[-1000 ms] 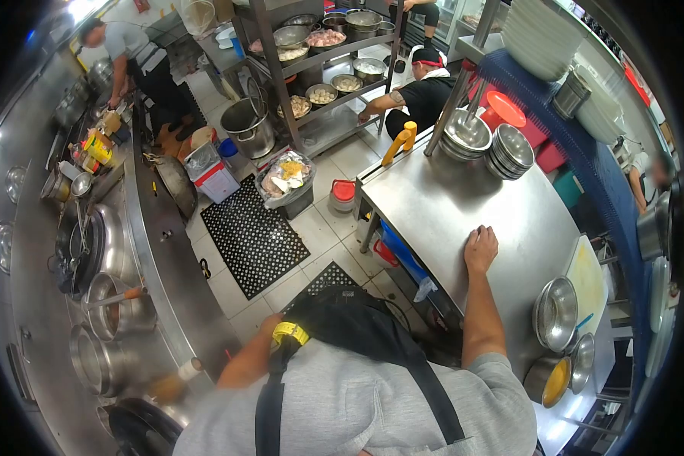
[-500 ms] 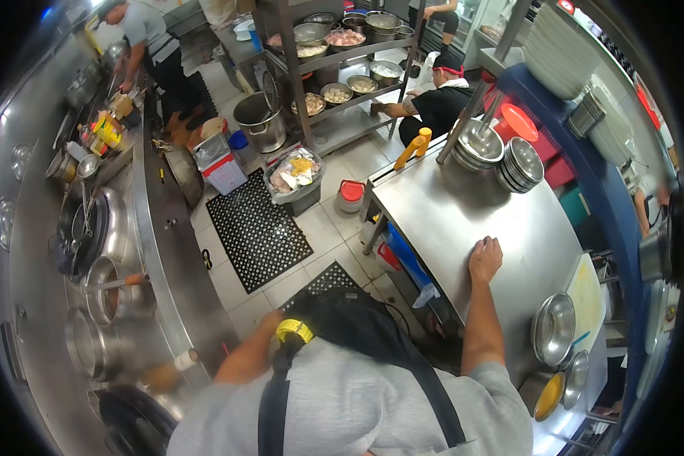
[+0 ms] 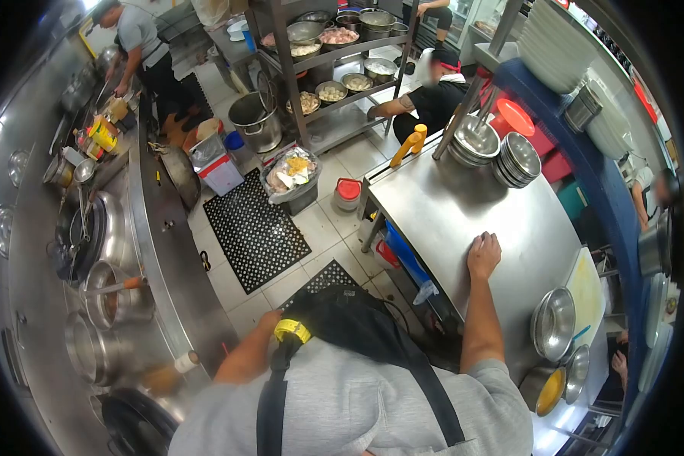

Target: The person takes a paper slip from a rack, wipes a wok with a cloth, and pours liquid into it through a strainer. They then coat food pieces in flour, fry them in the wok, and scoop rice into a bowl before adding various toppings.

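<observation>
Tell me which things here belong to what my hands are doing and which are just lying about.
Probably in use:
- Steel table, under your right hand
- Black apron, beside your left hand, whose fingers are hidden

Seemingly just lying about:
- Stacked metal bowls, at the table's far end
- Red-lidded tub
- Black floor mats

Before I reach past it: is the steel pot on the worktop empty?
Not empty: yellow contents show inside the steel pot on the worktop; how deep they go, I cannot tell.

I get a bright feed: white glare on the steel table, soft shadow beside the stacked bowls, fisheye curving into black corners.
</observation>
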`<move>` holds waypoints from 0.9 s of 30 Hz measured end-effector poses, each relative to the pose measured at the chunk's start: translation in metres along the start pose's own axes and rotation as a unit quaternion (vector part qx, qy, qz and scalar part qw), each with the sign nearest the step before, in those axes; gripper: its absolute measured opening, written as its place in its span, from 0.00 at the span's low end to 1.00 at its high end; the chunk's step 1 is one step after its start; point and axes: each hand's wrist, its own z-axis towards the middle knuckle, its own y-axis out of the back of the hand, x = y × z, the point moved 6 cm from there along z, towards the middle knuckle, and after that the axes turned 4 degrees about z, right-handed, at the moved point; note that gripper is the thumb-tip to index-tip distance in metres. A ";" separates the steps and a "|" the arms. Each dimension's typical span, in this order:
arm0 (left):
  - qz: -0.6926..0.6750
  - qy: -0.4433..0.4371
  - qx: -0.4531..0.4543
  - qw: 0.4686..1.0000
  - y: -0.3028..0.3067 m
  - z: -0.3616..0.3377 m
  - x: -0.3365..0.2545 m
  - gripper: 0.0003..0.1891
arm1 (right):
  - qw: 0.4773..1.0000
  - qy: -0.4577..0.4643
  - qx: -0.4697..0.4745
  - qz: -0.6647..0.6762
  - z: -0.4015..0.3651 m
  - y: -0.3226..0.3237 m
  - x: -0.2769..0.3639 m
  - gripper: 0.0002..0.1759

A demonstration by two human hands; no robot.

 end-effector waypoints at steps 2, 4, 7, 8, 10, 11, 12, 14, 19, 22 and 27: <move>-0.003 -0.006 0.002 1.000 0.004 -0.001 -0.003 0.23 | 1.000 0.000 0.000 -0.001 0.000 0.000 0.000 0.21; -0.025 0.005 0.004 1.000 0.003 0.000 0.000 0.22 | 1.000 0.000 -0.001 0.000 0.000 0.000 -0.001 0.21; -0.051 -0.067 -0.021 0.996 -0.023 0.027 0.025 0.22 | 1.000 -0.005 0.008 -0.005 0.000 0.003 0.002 0.21; -0.060 -0.106 -0.033 0.992 -0.030 0.034 0.032 0.22 | 1.000 -0.007 0.008 -0.006 -0.001 0.004 0.003 0.21; -0.099 -0.103 -0.050 0.988 -0.034 0.038 0.040 0.23 | 1.000 -0.009 0.010 -0.007 -0.001 0.003 0.003 0.21; -0.119 -0.101 -0.059 0.986 -0.034 0.038 0.042 0.23 | 1.000 -0.010 0.008 -0.008 -0.001 0.003 0.002 0.21; -0.102 -0.101 -0.053 0.988 -0.036 0.040 0.043 0.24 | 1.000 -0.010 0.006 -0.008 -0.001 0.002 0.002 0.21; -0.070 -0.098 -0.042 0.992 -0.035 0.041 0.041 0.24 | 1.000 -0.010 0.005 -0.009 0.000 0.002 0.002 0.21; -0.039 -0.119 -0.062 0.990 -0.037 0.043 0.040 0.24 | 1.000 -0.014 -0.002 -0.008 -0.002 0.002 0.002 0.21; -0.044 -0.097 -0.055 0.993 -0.041 0.044 0.041 0.24 | 1.000 -0.005 0.004 -0.013 0.001 0.000 0.002 0.21; 0.048 -0.093 -0.064 0.992 -0.039 0.040 0.029 0.23 | 1.000 -0.009 0.004 -0.004 0.000 0.000 0.001 0.21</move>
